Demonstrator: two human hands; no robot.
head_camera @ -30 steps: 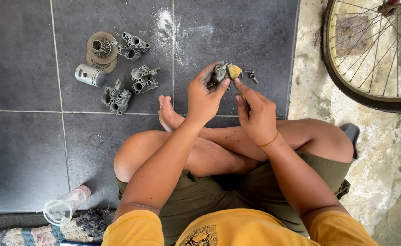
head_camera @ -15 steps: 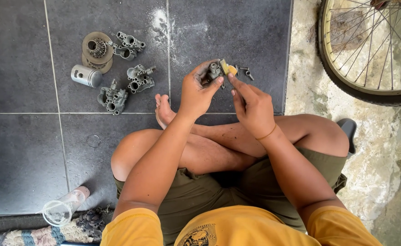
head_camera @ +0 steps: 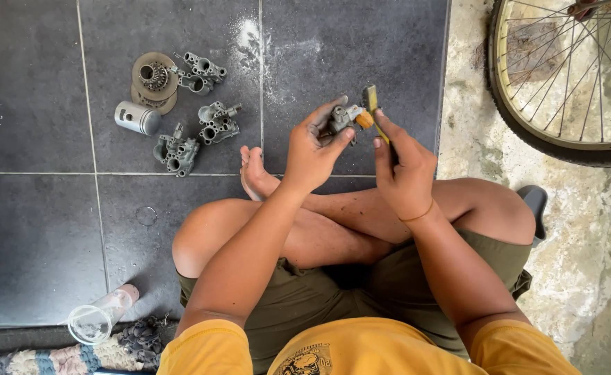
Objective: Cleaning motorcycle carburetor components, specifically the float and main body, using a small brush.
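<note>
We sit cross-legged on the dark grey tiled floor (head_camera: 41,229) and take the grey metal carburettor-like part (head_camera: 339,118) as our landmark. Our left hand (head_camera: 312,149) grips this part from below and from the left, fingers curled tight around its body, holding it up above the tiles. Our right hand (head_camera: 404,167), just to the right of the part, is closed around a small yellow-handled brush (head_camera: 371,107), whose head touches the part's right side. Well to the left of the part, on the floor, lie several similar grey metal castings (head_camera: 204,104), a round grey disc-shaped piece (head_camera: 154,78) and a short silver cylinder (head_camera: 137,118). To the far right of the part stands a spoked bicycle wheel (head_camera: 569,76). Below and far left of it, a clear plastic cup (head_camera: 93,321) lies beside a patterned rug (head_camera: 55,354).
</note>
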